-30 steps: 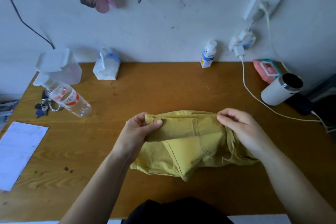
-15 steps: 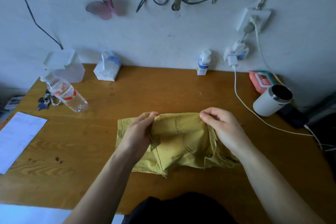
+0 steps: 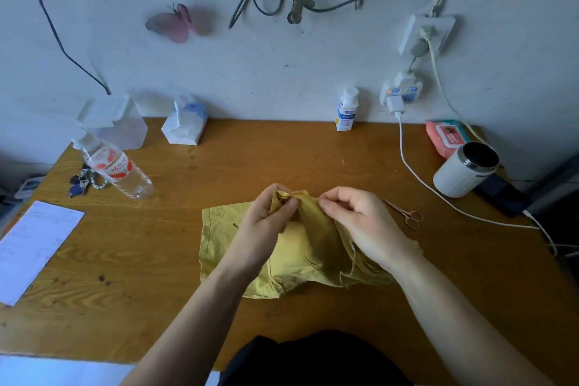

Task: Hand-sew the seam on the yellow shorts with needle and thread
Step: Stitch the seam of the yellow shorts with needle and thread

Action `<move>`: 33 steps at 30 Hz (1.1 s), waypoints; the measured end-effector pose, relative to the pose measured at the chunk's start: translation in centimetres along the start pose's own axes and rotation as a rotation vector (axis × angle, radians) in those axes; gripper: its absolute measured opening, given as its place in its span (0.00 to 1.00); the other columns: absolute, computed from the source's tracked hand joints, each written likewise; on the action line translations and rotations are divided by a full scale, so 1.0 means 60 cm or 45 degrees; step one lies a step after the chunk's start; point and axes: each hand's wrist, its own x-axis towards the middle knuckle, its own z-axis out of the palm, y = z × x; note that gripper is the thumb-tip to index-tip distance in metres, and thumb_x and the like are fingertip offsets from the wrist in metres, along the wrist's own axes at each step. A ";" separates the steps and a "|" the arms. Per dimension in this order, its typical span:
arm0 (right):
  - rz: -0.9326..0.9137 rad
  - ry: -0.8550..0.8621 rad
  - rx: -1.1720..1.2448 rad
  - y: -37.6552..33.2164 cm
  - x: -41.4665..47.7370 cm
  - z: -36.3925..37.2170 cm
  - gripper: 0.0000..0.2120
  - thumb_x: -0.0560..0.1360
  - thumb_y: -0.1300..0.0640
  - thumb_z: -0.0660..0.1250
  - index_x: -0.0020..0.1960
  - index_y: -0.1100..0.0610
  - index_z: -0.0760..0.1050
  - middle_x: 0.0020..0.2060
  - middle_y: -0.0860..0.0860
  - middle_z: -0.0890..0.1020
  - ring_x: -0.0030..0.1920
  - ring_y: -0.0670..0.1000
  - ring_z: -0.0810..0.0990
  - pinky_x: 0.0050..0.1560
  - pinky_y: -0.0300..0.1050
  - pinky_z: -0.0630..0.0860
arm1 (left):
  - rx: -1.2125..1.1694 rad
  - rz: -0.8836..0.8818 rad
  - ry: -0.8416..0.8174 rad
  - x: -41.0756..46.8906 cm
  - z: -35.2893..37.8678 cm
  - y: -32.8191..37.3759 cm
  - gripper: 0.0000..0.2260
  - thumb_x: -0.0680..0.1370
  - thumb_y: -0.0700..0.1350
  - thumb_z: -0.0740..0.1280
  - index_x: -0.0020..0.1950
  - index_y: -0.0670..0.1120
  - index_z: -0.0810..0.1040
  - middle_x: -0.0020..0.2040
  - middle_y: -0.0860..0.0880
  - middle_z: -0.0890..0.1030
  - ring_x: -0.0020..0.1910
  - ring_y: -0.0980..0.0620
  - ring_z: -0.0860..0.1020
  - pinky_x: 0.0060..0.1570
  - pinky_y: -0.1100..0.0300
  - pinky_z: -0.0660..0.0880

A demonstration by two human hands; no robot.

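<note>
The yellow shorts (image 3: pixel 294 260) lie crumpled on the wooden table (image 3: pixel 156 260) in front of me. My left hand (image 3: pixel 266 222) pinches a raised fold at the far edge of the shorts. My right hand (image 3: pixel 360 222) grips the same bunched edge just to the right, fingers curled round the fabric. The two hands are close together, lifting the cloth into a ridge. I can make out no needle or thread. Small pink scissors (image 3: pixel 407 216) lie on the table just right of my right hand.
A plastic water bottle (image 3: pixel 116 166) and keys (image 3: pixel 81 183) lie at the left, a paper sheet (image 3: pixel 34 244) at the left edge. A tissue pack (image 3: pixel 185 124) and small bottle (image 3: pixel 346 110) stand at the wall. A white mug (image 3: pixel 463 169), wipes (image 3: pixel 445 138), charger cable (image 3: pixel 438 197) and phone (image 3: pixel 501 197) are at the right.
My hands have drawn closer together, bunching the far edge of the shorts into a raised fold. The scissors, hidden before behind my right hand, are now visible.
</note>
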 end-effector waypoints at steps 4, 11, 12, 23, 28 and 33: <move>-0.049 0.063 -0.062 -0.003 0.000 -0.002 0.07 0.77 0.56 0.64 0.46 0.50 0.81 0.40 0.43 0.83 0.43 0.39 0.79 0.41 0.27 0.72 | -0.085 -0.129 0.016 -0.002 0.014 -0.010 0.09 0.81 0.44 0.59 0.42 0.45 0.74 0.34 0.50 0.75 0.35 0.53 0.74 0.33 0.61 0.72; -0.061 0.101 -0.110 -0.006 -0.004 0.001 0.06 0.77 0.56 0.65 0.49 0.52 0.81 0.42 0.44 0.82 0.45 0.38 0.78 0.44 0.27 0.72 | -0.157 -0.229 -0.055 0.005 0.023 -0.015 0.07 0.66 0.46 0.76 0.41 0.48 0.83 0.40 0.46 0.85 0.40 0.48 0.83 0.37 0.59 0.79; -0.069 0.155 -0.101 -0.004 -0.007 0.000 0.05 0.76 0.56 0.66 0.50 0.52 0.79 0.42 0.44 0.81 0.45 0.37 0.77 0.44 0.27 0.71 | -0.181 -0.249 -0.025 0.007 0.023 -0.015 0.05 0.65 0.46 0.75 0.39 0.47 0.83 0.38 0.45 0.84 0.39 0.48 0.83 0.37 0.58 0.79; -0.193 0.279 -0.478 0.012 -0.049 -0.010 0.05 0.71 0.58 0.72 0.41 0.57 0.76 0.36 0.46 0.79 0.37 0.45 0.77 0.38 0.36 0.74 | -0.324 -0.327 -0.012 0.022 0.015 0.013 0.06 0.65 0.43 0.74 0.37 0.41 0.81 0.36 0.42 0.83 0.37 0.47 0.82 0.38 0.54 0.81; -0.024 0.087 -0.036 -0.008 -0.040 -0.068 0.06 0.73 0.58 0.69 0.38 0.51 0.76 0.29 0.41 0.78 0.32 0.38 0.75 0.35 0.29 0.70 | -0.306 -0.329 -0.114 0.020 0.001 0.024 0.03 0.64 0.41 0.74 0.36 0.44 0.84 0.37 0.44 0.84 0.37 0.48 0.83 0.36 0.59 0.80; -0.027 0.018 0.071 -0.004 -0.033 -0.074 0.07 0.75 0.57 0.67 0.40 0.48 0.78 0.32 0.42 0.78 0.36 0.40 0.76 0.40 0.33 0.71 | -0.236 -0.392 -0.103 0.022 0.005 0.021 0.12 0.60 0.45 0.76 0.40 0.41 0.83 0.38 0.43 0.84 0.38 0.48 0.83 0.37 0.59 0.80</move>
